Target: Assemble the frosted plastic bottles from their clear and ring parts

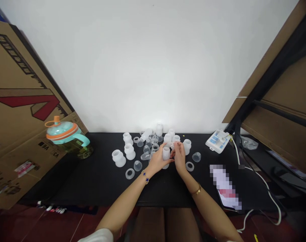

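My left hand is wrapped round a small white waisted bottle, which stands upright with its open mouth facing up. Close against the bottle's right side is my right hand, its thumb and fingers pinched together. A clear plastic piece shows by those fingertips, but whether they grip it is unclear. Behind both hands lies a cluster of clear domed caps and translucent rings. More white bottles stand to the left and to the right.
Loose rings and a clear dome cap lie on the black table. A turquoise-lidded jug stands left beside a cardboard box. At right are a phone, a white box and a white cable.
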`<state>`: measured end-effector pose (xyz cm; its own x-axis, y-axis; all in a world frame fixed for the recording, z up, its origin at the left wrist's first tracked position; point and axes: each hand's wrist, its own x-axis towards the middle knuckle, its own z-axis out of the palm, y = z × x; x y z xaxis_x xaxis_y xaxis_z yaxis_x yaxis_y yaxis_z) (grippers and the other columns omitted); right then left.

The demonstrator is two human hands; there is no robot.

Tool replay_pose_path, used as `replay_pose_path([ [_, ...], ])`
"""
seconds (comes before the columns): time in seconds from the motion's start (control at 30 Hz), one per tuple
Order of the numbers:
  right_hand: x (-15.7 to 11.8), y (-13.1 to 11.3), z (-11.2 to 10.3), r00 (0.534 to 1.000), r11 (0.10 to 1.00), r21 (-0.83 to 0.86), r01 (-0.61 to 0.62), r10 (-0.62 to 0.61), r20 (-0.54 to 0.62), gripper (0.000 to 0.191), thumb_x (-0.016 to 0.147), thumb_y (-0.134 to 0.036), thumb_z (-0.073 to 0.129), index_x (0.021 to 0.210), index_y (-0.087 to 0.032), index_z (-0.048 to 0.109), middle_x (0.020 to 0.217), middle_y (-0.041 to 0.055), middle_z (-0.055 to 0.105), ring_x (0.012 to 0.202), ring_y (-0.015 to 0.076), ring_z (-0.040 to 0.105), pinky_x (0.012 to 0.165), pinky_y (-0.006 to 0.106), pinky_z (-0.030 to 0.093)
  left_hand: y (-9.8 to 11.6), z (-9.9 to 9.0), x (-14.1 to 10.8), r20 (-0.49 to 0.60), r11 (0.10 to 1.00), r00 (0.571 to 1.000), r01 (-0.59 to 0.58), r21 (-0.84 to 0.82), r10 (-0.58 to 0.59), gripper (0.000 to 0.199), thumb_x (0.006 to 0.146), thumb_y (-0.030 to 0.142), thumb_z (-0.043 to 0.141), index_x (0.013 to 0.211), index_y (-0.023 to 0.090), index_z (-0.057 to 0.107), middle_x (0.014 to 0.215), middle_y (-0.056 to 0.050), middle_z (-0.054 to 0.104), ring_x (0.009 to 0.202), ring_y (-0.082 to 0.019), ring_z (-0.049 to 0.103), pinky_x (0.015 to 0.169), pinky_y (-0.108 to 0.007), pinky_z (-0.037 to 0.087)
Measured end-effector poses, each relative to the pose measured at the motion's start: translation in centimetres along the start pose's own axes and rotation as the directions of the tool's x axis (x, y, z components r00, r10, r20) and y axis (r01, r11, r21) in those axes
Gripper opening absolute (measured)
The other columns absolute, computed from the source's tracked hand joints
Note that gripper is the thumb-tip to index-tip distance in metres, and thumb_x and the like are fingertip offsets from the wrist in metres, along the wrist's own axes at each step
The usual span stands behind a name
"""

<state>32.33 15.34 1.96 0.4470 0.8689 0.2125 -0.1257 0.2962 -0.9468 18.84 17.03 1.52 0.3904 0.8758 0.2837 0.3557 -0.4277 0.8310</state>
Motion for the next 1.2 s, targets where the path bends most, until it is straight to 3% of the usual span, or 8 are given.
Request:
replay_pose_path([
  [0.2,0.28,0.12,-0.03,1.000,1.000,0.024,0.000,0.000,-0.021,0.036,0.089,-0.061,0.061,0.098,-0.027,0.053,0.060,-0.0081,0.047,0.044,0.0127,0.042,0.044,0.027,0.036,0.00,0.02,-0.08,0.015,0.991,0.994,-0.107,0.078,0.106,0.070,0.072,0.035,0.083,0.134,0.027,0.052,0.126,-0.007,0.065,0.113,-0.030,0.064,0.095,-0.043,0.050],
  [0.43,0.43,0.22,-0.19,1.000,0.999,0.034,0.000,0.000,-0.002,0.036,0.088,-0.057,0.063,0.105,-0.026,0.057,0.083,-0.0023,0.061,0.047,0.0108,0.046,0.045,0.027,0.039,-0.10,0.08,-0.08,0.000,0.995,0.996,-0.084,0.055,0.084,0.069,0.079,0.040,0.078,0.138,0.026,0.046,0.136,-0.010,0.058,0.124,-0.030,0.059,0.103,-0.045,0.046],
  [0.63,0.52,0.03,-0.23,1.000,0.999,0.032,-0.005,0.005,0.001,0.041,0.083,-0.055,0.068,0.109,-0.025,0.061,0.105,0.0041,0.066,0.050,0.0097,0.050,0.045,0.026,0.043,-0.27,0.19,0.20,-0.072,0.997,0.997,0.026,-0.074,-0.031,0.087,0.069,0.039,0.085,0.140,0.025,0.037,0.106,-0.004,0.072,0.097,-0.026,0.070,0.087,-0.038,0.050],
  [0.9,0.60,-0.19,-0.40,0.999,0.997,0.065,-0.035,0.035,0.002,0.044,0.079,-0.056,0.073,0.108,-0.024,0.063,0.098,0.0026,0.068,0.057,0.0119,0.055,0.042,0.023,0.042,-0.20,0.20,0.23,-0.151,0.993,0.989,-0.007,-0.115,-0.011,0.066,0.065,0.038,0.088,0.115,0.023,0.047,0.102,-0.003,0.073,0.093,-0.022,0.068,0.082,-0.033,0.049],
  [1.2,0.90,-0.01,-0.50,0.999,0.993,0.107,-0.049,0.051,-0.019,0.041,0.076,-0.056,0.077,0.097,-0.024,0.061,0.085,0.0004,0.066,0.058,0.0135,0.056,0.042,0.023,0.043,-0.22,0.26,0.41,-0.192,0.994,0.976,-0.109,-0.017,0.104,0.056,0.066,0.038,0.087,0.112,0.022,0.059,0.114,-0.006,0.063,0.102,-0.023,0.062,0.082,-0.033,0.051],
])
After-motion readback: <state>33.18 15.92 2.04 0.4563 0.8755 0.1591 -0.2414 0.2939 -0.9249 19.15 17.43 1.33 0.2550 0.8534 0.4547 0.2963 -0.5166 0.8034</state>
